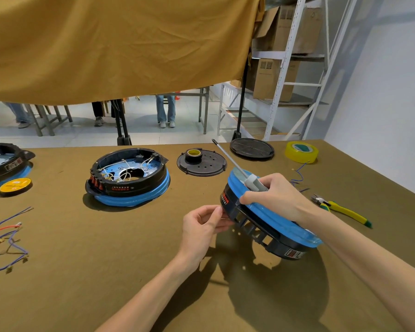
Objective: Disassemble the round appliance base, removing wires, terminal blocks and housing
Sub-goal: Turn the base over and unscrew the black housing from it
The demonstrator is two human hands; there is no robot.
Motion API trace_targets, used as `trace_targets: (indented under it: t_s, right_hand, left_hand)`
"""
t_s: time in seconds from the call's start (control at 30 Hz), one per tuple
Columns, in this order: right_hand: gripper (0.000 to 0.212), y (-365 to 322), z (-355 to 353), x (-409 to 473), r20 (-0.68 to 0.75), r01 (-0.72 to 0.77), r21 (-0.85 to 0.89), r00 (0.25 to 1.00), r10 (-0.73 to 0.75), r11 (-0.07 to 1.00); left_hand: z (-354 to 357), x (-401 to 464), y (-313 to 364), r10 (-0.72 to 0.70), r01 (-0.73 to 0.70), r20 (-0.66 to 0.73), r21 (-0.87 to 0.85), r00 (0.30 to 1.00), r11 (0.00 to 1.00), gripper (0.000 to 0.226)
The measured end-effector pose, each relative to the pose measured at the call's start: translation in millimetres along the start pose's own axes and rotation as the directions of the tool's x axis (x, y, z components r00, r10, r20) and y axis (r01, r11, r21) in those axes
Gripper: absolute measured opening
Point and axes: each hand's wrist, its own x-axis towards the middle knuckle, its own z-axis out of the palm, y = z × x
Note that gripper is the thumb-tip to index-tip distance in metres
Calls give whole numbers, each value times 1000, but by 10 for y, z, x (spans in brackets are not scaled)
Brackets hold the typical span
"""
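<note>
The round appliance base (261,219), black with a blue band, is tilted up on its edge toward the right side of the tabletop (106,271), its slotted black wall facing the person. The right hand (277,196) curls over its upper rim while also gripping a grey-handled screwdriver (237,165), whose shaft points up toward the far edge. The left hand (205,225) pinches something small at the base's near-left wall; what it is cannot be made out.

A second base (127,179), open and showing white wires inside, lies flat near the middle of the tabletop. A black perforated cover (201,162) with a tape roll on it sits beyond the held base, and a black disc (252,148) lies at the far edge. Yellow tape (301,152) sits at the far right corner, yellow-green pliers (340,208) by the right edge, loose coloured wires (7,240) by the left edge.
</note>
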Motion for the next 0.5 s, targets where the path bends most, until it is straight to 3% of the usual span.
trace_targets:
  t_s: [0.1, 0.23, 0.37, 0.5]
  right_hand:
    - [63, -5, -7, -13, 19, -5, -3, 1000, 5, 1000]
    - [45, -12, -15, -27, 20, -7, 6, 1000, 7, 1000]
    - [39, -8, -28, -16, 29, -12, 25, 1000, 11, 1000]
    - [37, -9, -25, -13, 25, -17, 29, 1000, 16, 999]
  left_hand:
    - [-33, 12, 8, -47, 48, 24, -49, 999, 998, 17]
    - [-52, 33, 39, -94, 100, 53, -108, 994, 989, 33]
    - [-46, 35, 28, -46, 47, 6, -50, 999, 998, 17]
    - [-31, 21, 23, 8, -6, -28, 45, 1000, 999, 15]
